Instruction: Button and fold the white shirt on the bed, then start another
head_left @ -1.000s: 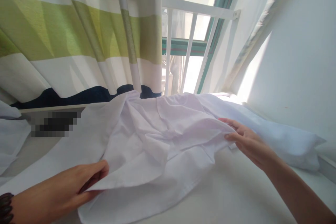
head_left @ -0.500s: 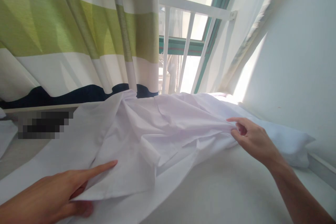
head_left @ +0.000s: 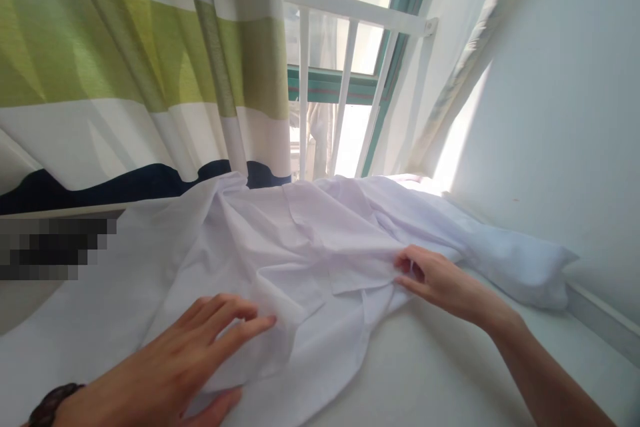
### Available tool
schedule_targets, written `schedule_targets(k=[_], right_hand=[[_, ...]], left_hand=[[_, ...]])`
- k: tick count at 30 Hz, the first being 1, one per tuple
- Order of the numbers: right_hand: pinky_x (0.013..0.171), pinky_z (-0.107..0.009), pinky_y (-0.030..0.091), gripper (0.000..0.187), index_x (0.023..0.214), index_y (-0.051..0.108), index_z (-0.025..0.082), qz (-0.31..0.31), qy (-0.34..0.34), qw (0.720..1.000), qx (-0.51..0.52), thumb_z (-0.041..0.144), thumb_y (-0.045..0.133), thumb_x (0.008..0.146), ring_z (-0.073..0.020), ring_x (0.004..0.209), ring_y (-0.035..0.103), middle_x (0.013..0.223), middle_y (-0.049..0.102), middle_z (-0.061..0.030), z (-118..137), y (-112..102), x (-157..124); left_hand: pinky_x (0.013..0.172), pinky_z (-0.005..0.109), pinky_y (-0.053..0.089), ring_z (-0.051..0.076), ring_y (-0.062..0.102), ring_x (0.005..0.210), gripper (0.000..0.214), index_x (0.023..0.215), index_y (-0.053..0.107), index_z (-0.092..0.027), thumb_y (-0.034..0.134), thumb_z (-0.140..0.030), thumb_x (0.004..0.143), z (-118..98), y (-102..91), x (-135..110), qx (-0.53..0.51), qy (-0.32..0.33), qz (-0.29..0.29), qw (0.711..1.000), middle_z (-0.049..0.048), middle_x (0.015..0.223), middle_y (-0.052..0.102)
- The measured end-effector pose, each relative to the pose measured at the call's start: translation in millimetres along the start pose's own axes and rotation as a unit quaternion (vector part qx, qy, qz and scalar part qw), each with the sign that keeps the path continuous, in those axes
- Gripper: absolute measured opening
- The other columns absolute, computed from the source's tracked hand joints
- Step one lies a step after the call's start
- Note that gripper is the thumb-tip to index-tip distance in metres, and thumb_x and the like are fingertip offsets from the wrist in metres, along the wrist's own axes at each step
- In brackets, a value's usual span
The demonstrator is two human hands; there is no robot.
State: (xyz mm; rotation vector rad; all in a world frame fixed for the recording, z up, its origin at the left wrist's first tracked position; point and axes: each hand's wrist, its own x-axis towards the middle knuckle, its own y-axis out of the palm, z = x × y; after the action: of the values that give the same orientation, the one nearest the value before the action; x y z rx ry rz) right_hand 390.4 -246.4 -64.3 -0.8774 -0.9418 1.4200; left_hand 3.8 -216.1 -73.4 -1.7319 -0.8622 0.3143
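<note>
A white cloth garment [head_left: 310, 233], by its flaps and sleeve-like right end seemingly a coat, lies rumpled in front of me. Over its near left part is my left hand [head_left: 200, 347], fingers loosely bent and thumb apart, with no cloth gripped between them. A dark braided band [head_left: 53, 407] circles that wrist. On the garment's near right edge, my right hand [head_left: 430, 280] has its thumb and curled fingers around a bit of the cloth. The exact contact at those fingertips is partly hidden.
The garment lies on a pale flat surface [head_left: 425, 360]. Behind it hang a white and green curtain [head_left: 165, 60] and a white railing [head_left: 350, 7] before a window. A white wall [head_left: 565, 113] bounds the right side. A pixelated patch covers something at left.
My left hand has let go of the cloth edge and moved right, fingers spreading. My right hand has come left and nearer, and the cloth by it hangs slacker. The view has shifted slightly right.
</note>
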Motion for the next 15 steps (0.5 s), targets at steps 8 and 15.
schedule_targets(k=[8,15], right_hand=[[0.071,-0.034,0.047,0.032,0.109,0.05,0.022,-0.002,0.048,0.998,0.046,0.039,0.058,0.083,-0.0221,0.077,0.061,0.081,0.063,-0.0016,2.1,20.3,5.7],[0.061,-0.024,0.041,0.048,0.122,0.045,0.022,0.04,0.021,0.977,0.208,0.035,0.065,0.081,-0.012,0.063,0.049,0.072,0.053,0.0048,-2.7,-7.6,2.5]], left_hand=[[0.084,0.039,0.042,0.024,0.053,0.091,0.023,0.101,0.057,-0.02,0.053,-0.038,0.087,-55.2,28.5,84.1,0.004,0.173,0.114,0.978,0.0065,0.1,0.061],[0.079,0.038,0.043,0.023,0.053,0.085,0.017,0.092,0.055,-0.019,0.057,-0.033,0.084,-72.1,64.5,89.9,0.014,0.154,0.145,0.977,0.0058,0.096,0.061]])
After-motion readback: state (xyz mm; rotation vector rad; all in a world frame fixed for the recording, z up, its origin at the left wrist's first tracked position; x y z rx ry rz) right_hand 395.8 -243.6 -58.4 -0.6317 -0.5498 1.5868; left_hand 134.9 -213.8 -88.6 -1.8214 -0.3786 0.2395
